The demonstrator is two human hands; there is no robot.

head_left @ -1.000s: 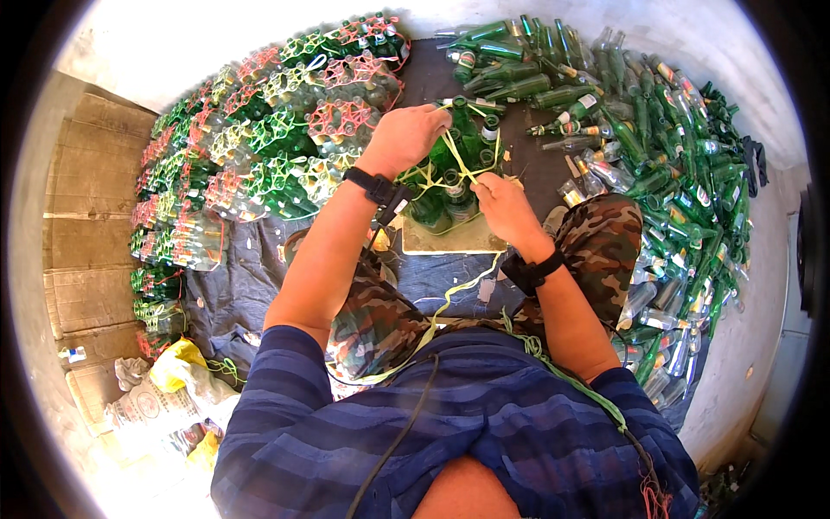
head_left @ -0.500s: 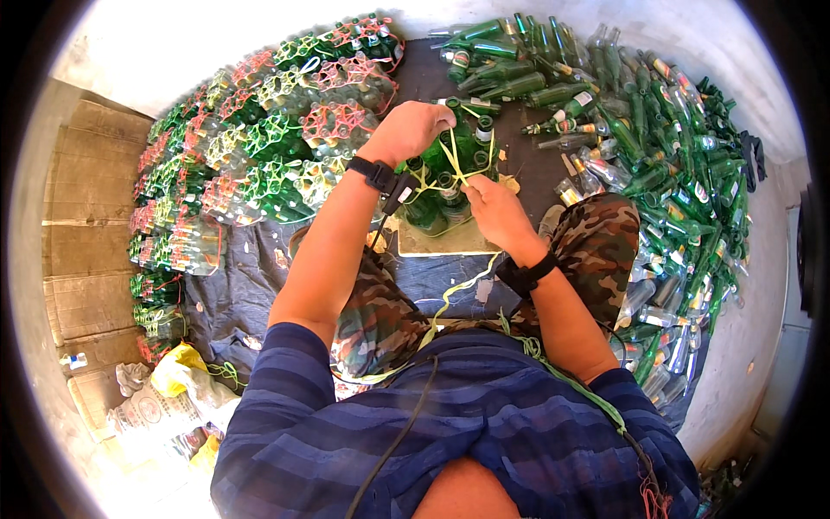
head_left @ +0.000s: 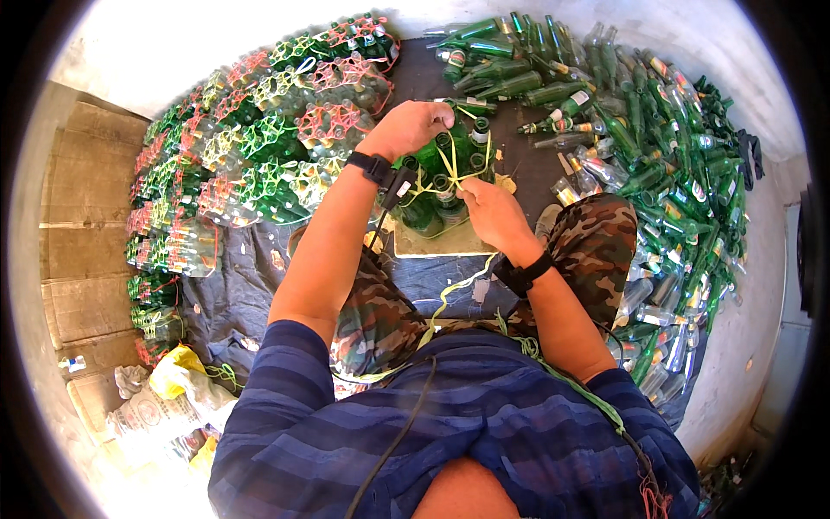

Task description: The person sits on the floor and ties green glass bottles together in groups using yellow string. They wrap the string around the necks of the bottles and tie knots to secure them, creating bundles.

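Since a second ago both hands have closed in a little over the cluster of green bottles [head_left: 443, 177], so the yellow string [head_left: 450, 164] now looks drawn tighter across the necks. The left hand [head_left: 411, 128], at 11 o'clock of the cluster, is curled shut on the string; the right hand [head_left: 488, 212], at 5 o'clock, pinches its other end between narrow fingers

Cluster of upright green glass bottles [head_left: 438, 186], yellow string [head_left: 451, 167] looped around necks
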